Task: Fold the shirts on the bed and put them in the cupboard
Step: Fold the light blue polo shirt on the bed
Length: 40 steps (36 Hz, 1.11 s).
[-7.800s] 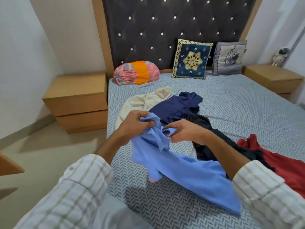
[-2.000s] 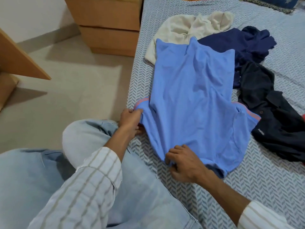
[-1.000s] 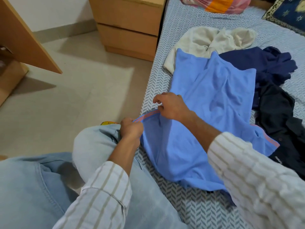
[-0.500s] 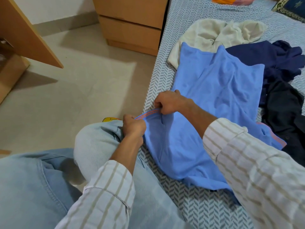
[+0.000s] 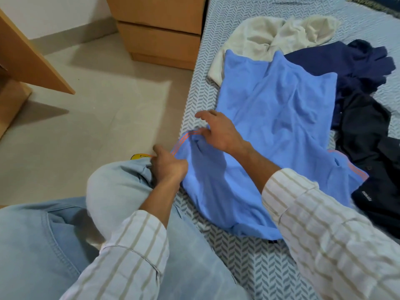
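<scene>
**Light blue shirt spread on bed, sleeve being worked**

Light blue shirt (image 5: 277,131) lies flat near the bed (image 5: 255,265) left edge, long axis running from the person up toward the head end; hem end far, sleeves near. Left sleeve with orange stripes sits at the left edge. Left hand (image 5: 168,167) clenched, pinching that striped sleeve cuff, beside the bent denim knee. Right hand (image 5: 218,133) rests on the sleeve just above, fingers loosely spread, not closed on cloth. Cream shirt (image 5: 279,33), navy shirt (image 5: 355,61), black shirt (image 5: 372,152) lie crumpled beyond and right of it. Wooden nightstand (image 5: 160,29) stands off the bed's left side.
</scene>
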### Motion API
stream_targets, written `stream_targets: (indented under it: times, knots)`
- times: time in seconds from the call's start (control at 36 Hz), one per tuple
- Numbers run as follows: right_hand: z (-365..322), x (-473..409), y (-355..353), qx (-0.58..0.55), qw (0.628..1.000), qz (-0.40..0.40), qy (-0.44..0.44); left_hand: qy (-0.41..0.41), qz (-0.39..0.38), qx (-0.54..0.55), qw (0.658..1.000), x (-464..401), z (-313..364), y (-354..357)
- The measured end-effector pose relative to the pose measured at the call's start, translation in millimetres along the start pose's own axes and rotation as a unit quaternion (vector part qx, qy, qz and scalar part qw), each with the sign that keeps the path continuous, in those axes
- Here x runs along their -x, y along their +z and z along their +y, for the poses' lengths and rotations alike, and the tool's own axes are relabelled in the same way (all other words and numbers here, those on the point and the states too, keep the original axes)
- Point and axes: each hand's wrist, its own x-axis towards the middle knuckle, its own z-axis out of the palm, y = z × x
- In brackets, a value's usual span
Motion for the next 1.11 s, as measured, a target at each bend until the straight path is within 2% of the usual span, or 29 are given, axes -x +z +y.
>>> stream_targets:
  times: [0.08, 0.19, 0.25, 0.31, 0.36, 0.42, 0.47, 0.5, 0.56, 0.67, 0.78, 0.94, 1.03, 1.11]
  knots:
    - [26.8, 36.9, -15.2, -0.01, 0.997, 0.069, 0.034, 0.117, 0.042, -0.135, 0.983, 12.5, 7.5, 7.0]
    - [76.5, 104.5, -32.4, -0.004, 0.982, 0.143, 0.123, 0.337, 0.049, -0.243, 0.908, 25.1, 5.6, 30.8]
    - [108.2, 152.0, -52.8, 0.01, 0.962, 0.198, 0.191, 0.44, -0.005, -0.249, 0.863, 41.7, 9.8, 58.8]
    - [132.6, 187.7, -65.2, 0.026, 0.934, 0.255, 0.25, 0.493, -0.115, -0.23, 0.831, 58.3, 9.7, 76.0]
    - [155.4, 221.6, -78.7, 0.055, 0.895, 0.301, 0.324, 0.511, -0.246, -0.253, 0.784, 78.1, 10.9, 94.0]
    - [176.8, 258.7, -97.6, 0.054, 0.845, 0.331, 0.416, 0.532, -0.328, -0.32, 0.712, 105.0, 16.6, 115.1]
    - [190.3, 280.2, -108.4, 0.0, 0.799, 0.364, 0.479, 0.568, -0.334, -0.365, 0.657, 123.7, 16.9, 130.2]
    - [195.0, 287.0, -113.7, -0.038, 0.777, 0.373, 0.505, 0.582, -0.326, -0.379, 0.641, 132.3, 17.3, 137.7]
    - [204.9, 295.5, -120.7, -0.114, 0.747, 0.344, 0.557, 0.599, -0.324, -0.387, 0.622, 148.8, 18.7, 152.5]
    - [209.5, 292.3, -126.4, -0.138, 0.753, 0.29, 0.574, 0.618, -0.346, -0.389, 0.589, 173.5, 19.3, 171.9]
    - [209.5, 283.2, -131.4, -0.141, 0.76, 0.289, 0.565, 0.629, -0.325, -0.409, 0.576, 197.9, 15.1, 184.8]
    - [222.7, 314.5, -143.5, -0.166, 0.719, 0.41, 0.536, 0.593, -0.394, -0.34, 0.614, 203.8, 7.4, 182.6]
    - [220.2, 339.8, -138.6, -0.148, 0.711, 0.419, 0.545, 0.576, -0.407, -0.321, 0.632, 201.0, 10.3, 179.9]
    - [218.5, 354.1, -124.6, -0.128, 0.726, 0.386, 0.555, 0.572, -0.407, -0.329, 0.632, 201.6, 11.3, 181.8]
